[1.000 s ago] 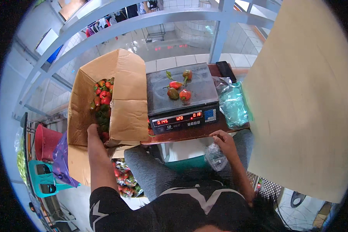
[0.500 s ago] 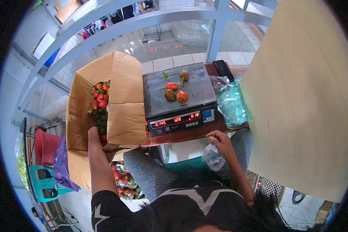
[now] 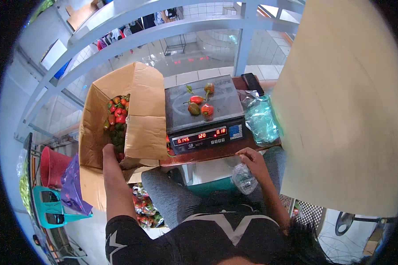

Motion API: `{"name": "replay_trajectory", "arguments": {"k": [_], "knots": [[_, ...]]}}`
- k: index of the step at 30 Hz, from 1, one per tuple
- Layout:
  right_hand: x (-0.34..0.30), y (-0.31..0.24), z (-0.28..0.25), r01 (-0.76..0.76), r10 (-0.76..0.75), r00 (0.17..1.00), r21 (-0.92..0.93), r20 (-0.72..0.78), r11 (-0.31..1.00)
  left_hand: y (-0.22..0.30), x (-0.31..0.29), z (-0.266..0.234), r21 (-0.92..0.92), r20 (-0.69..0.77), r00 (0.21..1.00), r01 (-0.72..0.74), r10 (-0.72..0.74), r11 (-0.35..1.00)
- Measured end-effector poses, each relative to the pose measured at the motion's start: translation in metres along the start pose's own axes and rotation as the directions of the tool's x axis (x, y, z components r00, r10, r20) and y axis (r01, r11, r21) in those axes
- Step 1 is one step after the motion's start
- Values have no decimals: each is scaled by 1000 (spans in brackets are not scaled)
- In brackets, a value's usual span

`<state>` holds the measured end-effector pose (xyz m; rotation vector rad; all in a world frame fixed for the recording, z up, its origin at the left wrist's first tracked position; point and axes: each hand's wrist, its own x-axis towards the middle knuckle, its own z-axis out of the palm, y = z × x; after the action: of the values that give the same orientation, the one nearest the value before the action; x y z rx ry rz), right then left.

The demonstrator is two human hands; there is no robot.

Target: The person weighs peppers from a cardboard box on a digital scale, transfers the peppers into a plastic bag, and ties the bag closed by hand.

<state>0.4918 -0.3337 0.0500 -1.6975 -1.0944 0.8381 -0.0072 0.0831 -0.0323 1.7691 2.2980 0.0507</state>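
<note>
Inside the open cardboard box (image 3: pixel 145 128), my left forearm (image 3: pixel 116 181) reaches down beside the near end of a heap of red, orange and green peppers (image 3: pixel 117 110). The fingers of that hand are hidden. My right hand (image 3: pixel 253 162) is closed in a pinch on a clear plastic bag (image 3: pixel 244 179), which hangs over my lap. Several peppers, including a red one (image 3: pixel 196 100), lie on the metal pan of the black digital scale (image 3: pixel 208 134). The scale's red display is lit.
A brown table (image 3: pixel 199 156) carries the scale, a dark phone (image 3: pixel 253 83) and a stack of plastic bags (image 3: pixel 262 118). Bagged peppers (image 3: pixel 147 207) sit low by my left leg. A pale board (image 3: pixel 340 110) stands at right, and a railing (image 3: pixel 199 30) runs behind.
The whole view has shifted slightly. My left arm stays in the box and my right hand still pinches the plastic bag. The peppers on the scale have not moved.
</note>
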Motion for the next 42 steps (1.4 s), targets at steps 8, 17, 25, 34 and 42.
{"name": "replay_trajectory", "arguments": {"k": [8,17,25,34,42], "knots": [[-10,-15,5,14,-20,998,88,68,996,-48,33,-63,-114,-123,944,-320,307,940],[0,-8,9,123,-127,991,109,31,986,251,-221,-120,-845,-113,651,-460,751,271],[-12,-11,-6,62,-61,998,91,-12,994,361,-246,-8,-810,-10,435,-531,900,248],[-8,-3,-7,52,-51,999,111,-14,992,401,-283,33,-26,-387,361,-924,849,382],[-3,-5,-3,38,-41,999,94,24,995,391,-265,39,-84,-516,381,-914,768,397]]}}
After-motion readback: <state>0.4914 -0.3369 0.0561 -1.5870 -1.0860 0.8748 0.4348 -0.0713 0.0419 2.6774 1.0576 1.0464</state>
